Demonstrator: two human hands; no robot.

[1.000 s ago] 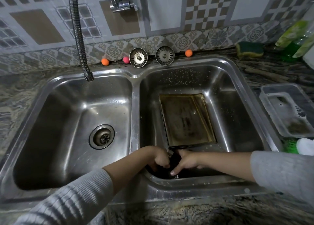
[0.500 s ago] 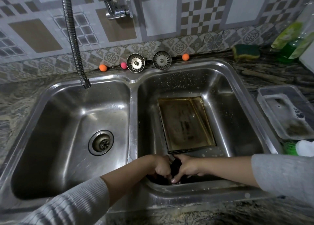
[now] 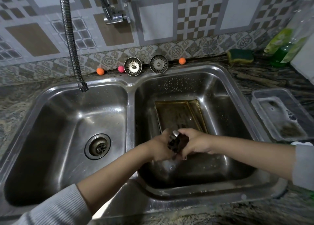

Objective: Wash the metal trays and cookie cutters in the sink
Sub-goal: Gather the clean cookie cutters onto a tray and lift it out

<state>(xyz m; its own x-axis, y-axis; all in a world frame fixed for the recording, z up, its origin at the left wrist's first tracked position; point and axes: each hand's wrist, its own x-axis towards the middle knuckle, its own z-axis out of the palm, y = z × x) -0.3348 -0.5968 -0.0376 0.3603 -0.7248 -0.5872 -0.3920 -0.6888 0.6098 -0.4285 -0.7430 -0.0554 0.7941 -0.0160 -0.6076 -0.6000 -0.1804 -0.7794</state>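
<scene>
- Hands meet above the right basin of the double sink (image 3: pixel 130 105): the left hand (image 3: pixel 161 145) and the right hand (image 3: pixel 195 143) both curl around a small dark metal piece (image 3: pixel 176 142), seemingly a cookie cutter, though its shape is too blurred to tell.
- Fingers of both hands wrap that piece from opposite sides; a shiny rounded end shows at its top.
- Metal tray (image 3: pixel 178 114), brownish and stained, lies flat on the floor of the right basin, just beyond the hands.
- Left basin holds only its drain (image 3: pixel 97 146); the flexible faucet hose (image 3: pixel 69 37) hangs over its back edge.
- Two strainer baskets (image 3: pixel 132 66) lean against the tiled wall behind the sink, with small orange and pink balls (image 3: pixel 100 71) beside them.
- Bench to the right carries a clear plastic tub (image 3: pixel 280 112), a green-and-yellow sponge (image 3: pixel 240 55) and a bottle of green liquid (image 3: pixel 285 49).
- Grey sleeves cover both forearms partway.
</scene>
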